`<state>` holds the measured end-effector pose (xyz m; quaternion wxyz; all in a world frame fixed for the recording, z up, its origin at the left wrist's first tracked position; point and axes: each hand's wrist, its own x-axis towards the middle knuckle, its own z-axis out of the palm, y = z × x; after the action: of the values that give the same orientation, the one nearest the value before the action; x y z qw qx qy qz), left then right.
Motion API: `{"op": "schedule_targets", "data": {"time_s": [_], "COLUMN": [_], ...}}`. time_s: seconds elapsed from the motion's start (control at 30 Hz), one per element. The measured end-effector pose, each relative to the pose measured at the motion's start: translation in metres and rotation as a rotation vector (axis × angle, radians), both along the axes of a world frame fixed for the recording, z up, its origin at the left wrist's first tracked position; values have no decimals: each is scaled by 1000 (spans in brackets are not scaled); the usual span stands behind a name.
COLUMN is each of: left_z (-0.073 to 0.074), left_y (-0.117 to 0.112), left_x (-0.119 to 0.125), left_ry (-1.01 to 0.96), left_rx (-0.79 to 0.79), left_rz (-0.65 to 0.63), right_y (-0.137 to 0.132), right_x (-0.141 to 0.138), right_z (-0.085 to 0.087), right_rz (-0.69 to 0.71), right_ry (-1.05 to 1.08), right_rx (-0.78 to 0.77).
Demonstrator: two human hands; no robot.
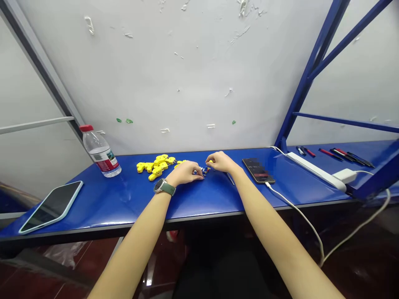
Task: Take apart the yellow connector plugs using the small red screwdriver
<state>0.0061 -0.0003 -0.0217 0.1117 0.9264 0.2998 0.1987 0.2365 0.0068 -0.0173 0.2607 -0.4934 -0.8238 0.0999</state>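
From where I stand, both hands are busy at the middle of the blue tabletop (pixel 199 203), facing each other with a narrow gap between. In that gap sits a cluster of small parts (pixel 205 170), white, bluish and metallic, too tiny for me to name. The left hand (pixel 185 172), with a watch (pixel 159 185) at its wrist, curls its fingers in against the near side of the cluster, thumb and forefinger nearly together; I can't tell if they grip a piece. The right hand (pixel 221 162) bends its fingers down at the other side, tips bunched, and again I can't tell what they pinch. Yellow pieces (pixel 161 159) lie in a loose group to the left, some just behind the left hand. A thin rod (pixel 230 179) pokes out beside the right wrist. Farther right a phone (pixel 258 170) is plugged into a white cable (pixel 293 205); a red-capped bottle (pixel 100 151) stands toward the left end, near another phone (pixel 52 205).
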Motion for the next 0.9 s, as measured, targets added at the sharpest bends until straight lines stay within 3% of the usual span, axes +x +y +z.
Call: {"op": "schedule_targets", "data": {"time_s": [0.17,0.37,0.9], "left_z": [3,5,1], "left_y": [2,0,-1], "left_x": [-2,-2,2], "left_ry": [-169,-213,-230], "left_rx": [134,171,121], "left_rz": [140,158,250], "right_y": [-6,-2,2], "right_x": [-9,-11,-12], "right_z": [5,-1,-5], "right_rz": [122,244,207], "right_ry": [174,357,390], "right_rx": [-123,-262,-194]}}
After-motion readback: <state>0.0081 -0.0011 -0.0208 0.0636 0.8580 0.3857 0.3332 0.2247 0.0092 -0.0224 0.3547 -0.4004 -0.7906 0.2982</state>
